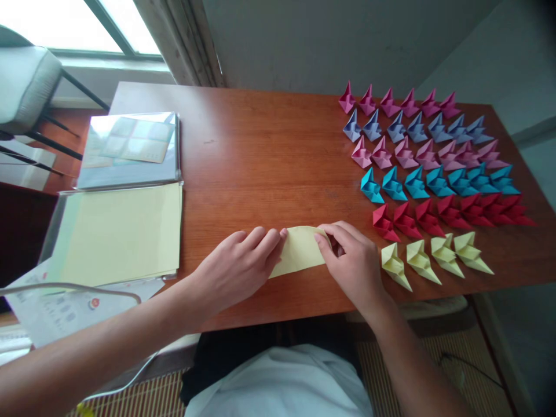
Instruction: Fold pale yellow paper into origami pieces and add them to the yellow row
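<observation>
A pale yellow sheet of paper (302, 249), folded into a strip, lies near the front edge of the table. My left hand (243, 263) covers its left end, fingers together and gripping the paper. The right end is pinched between the thumb and fingers of my right hand (354, 255), where the paper curls up slightly. The left hand's thumb is mostly hidden. Just right of my right hand stand several folded yellow paper pieces (394, 263) in a row.
Behind the yellow row are rows of folded paper in red (428, 219), turquoise (416, 184), pink (405, 153), lavender (396, 127) and magenta (390, 103). At left lie a stack of yellow sheets (121, 231), a clear packet of paper (130, 145) and a cable (87, 288).
</observation>
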Demonstrator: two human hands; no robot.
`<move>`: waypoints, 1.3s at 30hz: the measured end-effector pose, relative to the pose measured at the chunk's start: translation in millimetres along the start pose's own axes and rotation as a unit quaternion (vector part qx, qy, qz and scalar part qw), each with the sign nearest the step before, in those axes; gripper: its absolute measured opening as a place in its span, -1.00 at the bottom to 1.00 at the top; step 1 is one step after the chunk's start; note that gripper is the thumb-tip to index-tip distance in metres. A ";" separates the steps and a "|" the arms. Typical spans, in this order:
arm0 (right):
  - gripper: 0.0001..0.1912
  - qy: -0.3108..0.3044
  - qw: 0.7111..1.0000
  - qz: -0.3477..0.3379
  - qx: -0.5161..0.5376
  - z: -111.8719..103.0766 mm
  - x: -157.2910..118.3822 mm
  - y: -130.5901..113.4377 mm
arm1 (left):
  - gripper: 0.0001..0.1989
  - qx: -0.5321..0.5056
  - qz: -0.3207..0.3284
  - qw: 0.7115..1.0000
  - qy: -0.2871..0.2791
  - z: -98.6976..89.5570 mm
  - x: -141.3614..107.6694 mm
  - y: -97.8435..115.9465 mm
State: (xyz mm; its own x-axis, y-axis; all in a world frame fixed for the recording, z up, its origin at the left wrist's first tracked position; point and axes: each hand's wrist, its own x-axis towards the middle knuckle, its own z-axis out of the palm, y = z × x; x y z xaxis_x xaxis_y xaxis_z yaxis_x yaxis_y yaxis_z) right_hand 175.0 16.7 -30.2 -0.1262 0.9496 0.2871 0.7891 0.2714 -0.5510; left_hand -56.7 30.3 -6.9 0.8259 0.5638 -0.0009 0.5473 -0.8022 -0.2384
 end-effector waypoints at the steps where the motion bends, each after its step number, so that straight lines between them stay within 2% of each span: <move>1: -0.89 0.011 1.000 -0.017 -0.003 1.1 -1.1 0.8 | -0.60 0.002 0.000 1.000 0.003 0.6 0.2 0.3; 6: -0.82 0.034 0.992 -0.109 -0.050 1.7 -7.2 4.4 | -0.60 0.005 -0.001 1.000 0.017 1.0 1.0 1.8; 12: -0.63 -0.011 0.974 -0.220 -0.056 -3.1 -17.1 8.3 | -0.62 0.003 -0.007 1.000 0.024 0.5 -0.4 2.3; 19: -0.69 -0.040 0.956 -0.286 -0.061 -7.2 -19.0 6.0 | -0.58 0.004 0.002 1.000 -0.004 0.1 -0.4 3.6; 24: -0.74 -0.043 0.948 -0.307 -0.068 -9.2 -16.9 2.4 | -0.58 0.008 -0.001 1.000 -0.011 -0.7 0.2 4.8; 39: -0.73 -0.066 0.948 -0.304 -0.070 -6.8 -21.5 8.4 | -0.57 0.003 -0.006 1.000 -0.003 3.4 -0.7 5.2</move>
State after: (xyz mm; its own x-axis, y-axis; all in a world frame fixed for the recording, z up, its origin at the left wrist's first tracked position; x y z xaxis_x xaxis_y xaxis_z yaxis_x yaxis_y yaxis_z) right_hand 188.4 -2.5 -35.6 -0.6497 0.6381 0.4131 0.6170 0.7601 -0.2037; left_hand -54.9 26.4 -11.4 0.8181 0.5750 -0.0036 0.5568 -0.7938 -0.2447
